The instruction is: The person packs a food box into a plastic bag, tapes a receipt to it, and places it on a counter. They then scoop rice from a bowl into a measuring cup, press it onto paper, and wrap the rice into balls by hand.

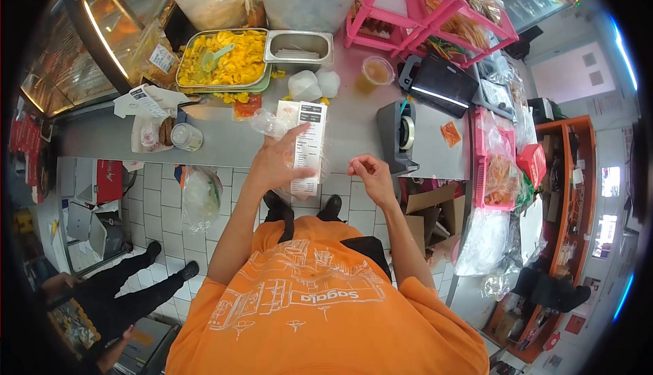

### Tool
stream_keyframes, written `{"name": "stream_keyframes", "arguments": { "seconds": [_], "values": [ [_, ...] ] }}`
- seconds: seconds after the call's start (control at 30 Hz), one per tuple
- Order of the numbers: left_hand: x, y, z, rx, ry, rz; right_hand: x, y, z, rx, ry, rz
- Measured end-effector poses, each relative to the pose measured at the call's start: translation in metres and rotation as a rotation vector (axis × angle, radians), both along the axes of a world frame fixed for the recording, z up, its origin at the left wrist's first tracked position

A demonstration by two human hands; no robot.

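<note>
A long printed receipt lies over a clear plastic-wrapped package, its lower end past the counter's front edge. My left hand holds the receipt from its left side, forefinger on the upper part and thumb lower down. To the right, my right hand is raised near the counter edge with its fingers pinched together. Whatever is between those fingertips, if anything, is too small to make out. A tape dispenser with a roll of tape stands on the counter beyond my right hand.
Behind are a tray of yellow food, a metal pan, white wrapped bundles and a lidded cup. An open carton and a jar stand left. Pink racks rise behind. Another person's legs show lower left.
</note>
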State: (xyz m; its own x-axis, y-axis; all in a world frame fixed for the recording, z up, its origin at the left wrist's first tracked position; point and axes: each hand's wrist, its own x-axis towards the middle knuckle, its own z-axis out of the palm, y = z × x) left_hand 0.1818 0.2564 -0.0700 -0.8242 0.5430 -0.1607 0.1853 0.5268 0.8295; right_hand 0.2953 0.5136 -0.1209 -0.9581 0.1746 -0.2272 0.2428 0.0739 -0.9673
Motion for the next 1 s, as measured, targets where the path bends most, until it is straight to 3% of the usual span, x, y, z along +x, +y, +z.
{"name": "stream_keyframes", "arguments": {
  "seconds": [0.1, 0.23, 0.3, 0.4, 0.43, 0.47, 0.5, 0.6, 0.67, 0.73, 0.77, 0.83, 0.87, 0.93, 1.0],
  "values": [
    [0.001, 0.0, 0.0, 0.016, 0.005, 0.005, -0.011, -0.015, 0.033, -0.173, 0.047, 0.143],
    [0.002, -0.001, 0.001, -0.01, 0.039, 0.01, -0.006, -0.044, 0.111, -0.256, 0.232, 0.144],
    [0.002, 0.0, -0.001, 0.048, 0.034, 0.009, 0.004, -0.051, 0.145, -0.465, 0.604, 0.225],
    [0.001, 0.0, -0.012, 0.108, 0.022, -0.01, 0.014, -0.054, 0.18, -0.59, 0.757, 0.297],
    [0.0, 0.0, -0.015, 0.115, 0.031, -0.012, 0.017, -0.058, 0.19, -0.781, 0.693, 0.295],
    [0.0, 0.001, -0.017, 0.12, 0.041, -0.015, 0.022, -0.06, 0.199, -0.76, 0.697, 0.284],
    [0.0, 0.003, -0.011, 0.136, -0.083, -0.014, 0.028, -0.061, 0.206, -1.003, 0.674, 0.385],
    [-0.001, 0.004, -0.025, 0.297, -0.088, -0.026, 0.048, -0.064, 0.223, -1.74, 0.557, 0.699],
    [0.0, 0.004, -0.027, 0.265, -0.073, -0.063, 0.068, -0.064, 0.231, -1.799, 0.441, 1.045],
    [-0.004, 0.005, -0.035, 0.293, -0.109, -0.032, 0.071, -0.069, 0.255, -1.713, 0.504, 1.271],
    [-0.005, 0.003, -0.037, 0.2, -0.035, -0.037, 0.07, -0.08, 0.265, -1.695, 0.563, 1.247],
    [0.0, 0.011, -0.024, 0.294, -0.124, -0.081, 0.06, -0.104, 0.276, -2.292, 0.594, 1.49],
    [0.002, 0.014, -0.016, 0.407, -0.223, -0.07, 0.071, -0.088, 0.277, -2.269, 0.64, 1.486],
    [0.004, 0.016, -0.008, 0.293, -0.181, -0.102, 0.101, -0.045, 0.282, -1.909, 0.044, 1.191],
    [0.001, 0.016, -0.008, 0.215, 0.013, -0.157, 0.112, -0.046, 0.283, -2.002, 0.2, 1.109]
  ]
}}
